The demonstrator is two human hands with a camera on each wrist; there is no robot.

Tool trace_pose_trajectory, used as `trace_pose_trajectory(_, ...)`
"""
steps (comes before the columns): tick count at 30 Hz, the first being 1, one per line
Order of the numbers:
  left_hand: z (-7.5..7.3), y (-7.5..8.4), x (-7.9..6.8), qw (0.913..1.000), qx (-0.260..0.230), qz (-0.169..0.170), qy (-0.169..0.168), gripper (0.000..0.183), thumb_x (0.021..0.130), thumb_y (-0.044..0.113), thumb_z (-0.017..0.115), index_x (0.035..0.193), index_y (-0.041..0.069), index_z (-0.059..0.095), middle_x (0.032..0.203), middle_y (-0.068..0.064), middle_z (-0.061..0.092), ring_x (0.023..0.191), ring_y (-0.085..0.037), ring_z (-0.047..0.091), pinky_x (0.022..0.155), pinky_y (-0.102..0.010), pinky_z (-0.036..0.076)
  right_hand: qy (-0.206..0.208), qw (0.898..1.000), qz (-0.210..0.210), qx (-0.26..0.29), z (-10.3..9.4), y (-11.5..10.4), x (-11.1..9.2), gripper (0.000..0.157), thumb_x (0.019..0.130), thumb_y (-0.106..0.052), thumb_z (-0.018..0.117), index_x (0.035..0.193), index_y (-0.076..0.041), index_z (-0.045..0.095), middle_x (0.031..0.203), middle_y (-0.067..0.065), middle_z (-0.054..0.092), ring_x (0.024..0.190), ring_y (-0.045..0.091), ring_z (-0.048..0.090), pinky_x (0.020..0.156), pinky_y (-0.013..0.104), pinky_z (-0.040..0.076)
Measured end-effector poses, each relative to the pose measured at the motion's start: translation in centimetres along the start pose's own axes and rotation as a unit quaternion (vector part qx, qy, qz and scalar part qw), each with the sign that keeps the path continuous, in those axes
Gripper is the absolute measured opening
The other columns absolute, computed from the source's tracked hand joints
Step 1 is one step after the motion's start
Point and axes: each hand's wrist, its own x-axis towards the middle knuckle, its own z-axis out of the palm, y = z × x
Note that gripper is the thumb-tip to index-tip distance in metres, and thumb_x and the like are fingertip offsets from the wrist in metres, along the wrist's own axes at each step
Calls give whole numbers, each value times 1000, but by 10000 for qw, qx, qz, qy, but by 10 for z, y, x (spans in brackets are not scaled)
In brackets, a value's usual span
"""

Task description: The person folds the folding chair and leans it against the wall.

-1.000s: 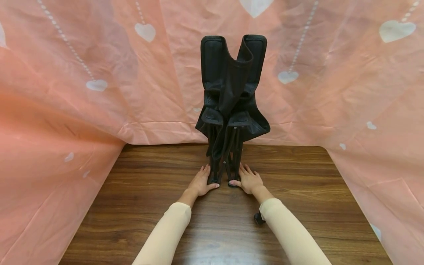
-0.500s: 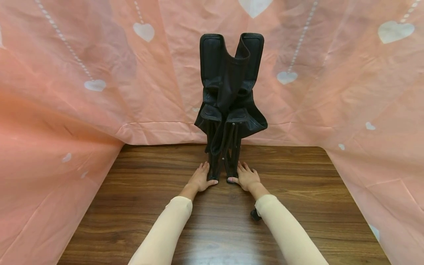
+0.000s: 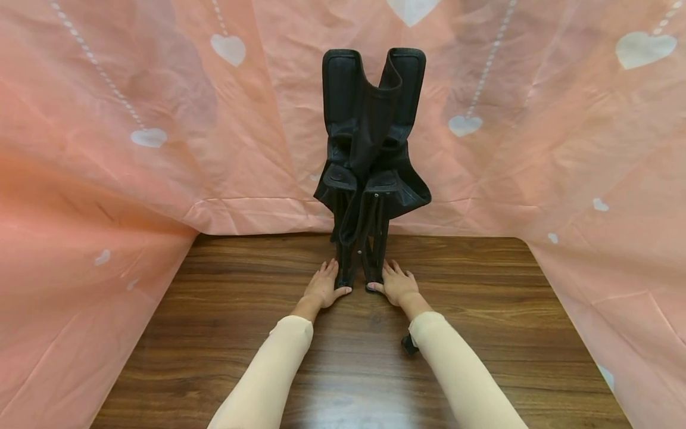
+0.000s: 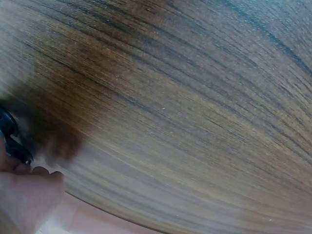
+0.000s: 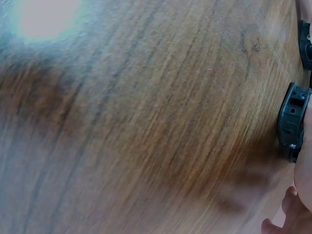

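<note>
A black folding chair (image 3: 370, 134), folded up with its fabric bunched, stands upright on the wooden table in the head view. My left hand (image 3: 323, 287) lies against the left side of its legs near the feet, fingers straight, thumb reaching across the front. On the other side my right hand (image 3: 398, 287) presses likewise, its thumb on a foot. A black chair foot (image 4: 9, 127) shows beside my left hand (image 4: 31, 195) in the left wrist view. The right wrist view catches another chair foot (image 5: 291, 114) next to my right hand (image 5: 303, 175).
The brown wooden table (image 3: 354, 357) spreads out in front of the chair. Pink cloth (image 3: 268, 149) with white hearts hangs behind and at both sides. A small black object (image 3: 409, 344) shows at the right sleeve.
The folding chair has slid slightly away from me, toward the back of the table, with both hands following against its legs.
</note>
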Motion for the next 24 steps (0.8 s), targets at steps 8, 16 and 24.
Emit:
trace_pose_trajectory(8, 2, 7, -6, 9998, -52, -77, 147, 79, 97, 48, 50, 155, 7, 17, 163, -8, 14, 151, -31, 13, 124, -46, 18, -4, 10000, 13, 51, -2, 0, 0, 79, 97, -59, 35, 156, -10, 14, 164, 8, 11, 152, 32, 8, 119, 60, 18)
trace_pose_trajectory(16, 9, 13, -8, 9995, 22, -142, 279, 71, 99, 42, 48, 155, 10, 19, 163, -6, 15, 151, -31, 12, 123, -49, 18, -48, 10000, -11, 66, -2, 1, 3, 79, 98, -58, 34, 156, -9, 12, 164, 8, 7, 152, 31, 6, 119, 61, 17)
trace_pose_trajectory(24, 12, 18, -10, 9987, 98, -225, 457, 68, 100, 41, 46, 155, 10, 20, 163, -5, 17, 151, -31, 15, 122, -50, 20, -139, 9999, -10, -37, -3, 2, 8, 80, 98, -59, 33, 156, -10, 9, 165, 7, 7, 152, 31, 6, 120, 60, 15)
